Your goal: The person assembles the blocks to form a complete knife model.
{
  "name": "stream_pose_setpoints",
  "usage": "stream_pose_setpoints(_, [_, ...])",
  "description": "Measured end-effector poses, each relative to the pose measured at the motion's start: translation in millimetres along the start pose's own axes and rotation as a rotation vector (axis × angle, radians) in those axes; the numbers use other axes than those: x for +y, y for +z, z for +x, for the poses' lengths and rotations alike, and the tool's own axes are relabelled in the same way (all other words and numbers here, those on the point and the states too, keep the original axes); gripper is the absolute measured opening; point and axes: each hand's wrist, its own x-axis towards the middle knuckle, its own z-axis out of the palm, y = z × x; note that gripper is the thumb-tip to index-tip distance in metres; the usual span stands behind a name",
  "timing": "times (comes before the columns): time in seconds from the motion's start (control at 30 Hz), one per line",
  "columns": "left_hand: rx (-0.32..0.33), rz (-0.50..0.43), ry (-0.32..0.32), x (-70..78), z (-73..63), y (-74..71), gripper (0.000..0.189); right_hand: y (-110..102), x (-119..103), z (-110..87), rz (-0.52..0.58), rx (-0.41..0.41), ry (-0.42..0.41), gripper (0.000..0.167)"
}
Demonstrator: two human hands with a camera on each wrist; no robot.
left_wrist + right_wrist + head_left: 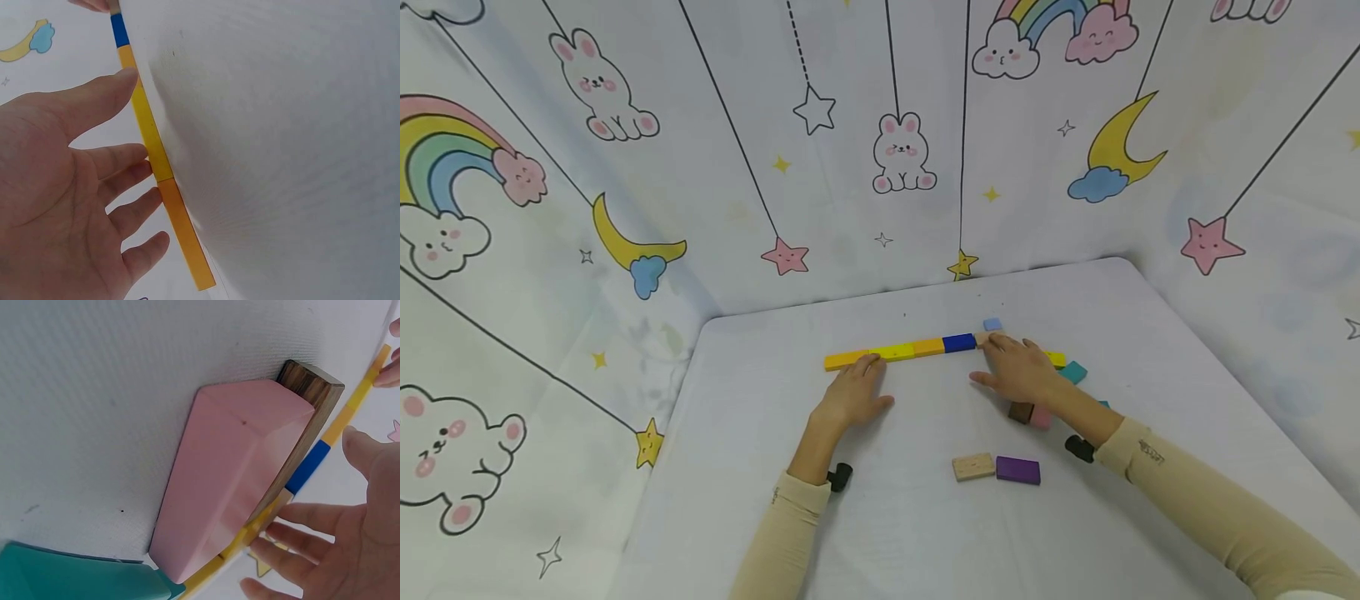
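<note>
Flat blocks form a row across the table: an orange block (844, 361), a yellow block (892, 352), a second orange block (928, 347), a blue block (958, 342) and a natural wood block (981, 339). My left hand (850, 396) has its fingertips against the row's near side, by the yellow block and the left orange one. Its fingers are extended and the thumb spreads to the right. At the other end, my right hand (1021, 371) reaches to the natural wood block, fingers spread and fingertips at its edge. Its palm and wrist partly cover blocks behind.
By the right forearm lie a brown block (1020, 412), a pink block (219, 469), a teal block (1073, 372) and another yellow block (1056, 359). A light blue block (992, 324) sits behind the row. Nearer are a wooden block (973, 467) and a purple block (1018, 470).
</note>
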Motion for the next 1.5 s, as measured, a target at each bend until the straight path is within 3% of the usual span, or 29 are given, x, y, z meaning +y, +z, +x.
stream_pose_setpoints(0.87, [-0.010,-0.002,0.006,1.3,0.6,1.4,0.078,-2.3,-0.3,-1.7,-0.014,-0.027,0.003,0.074])
stream_pose_setpoints(1.17, [0.003,-0.018,0.007,9.7,-7.4,-10.2,0.075,-10.1,2.2,-9.3,0.078,-0.017,0.033,0.070])
stream_pose_setpoints(1.27, [0.007,-0.015,0.004,10.9,-8.6,-12.8,0.075,-11.5,5.1,-16.4,0.087,0.013,0.014,0.065])
stream_pose_setpoints(1.5, [0.009,-0.019,0.009,11.0,-10.1,-13.1,0.075,-15.2,9.8,-44.2,0.115,0.157,-0.071,0.036])
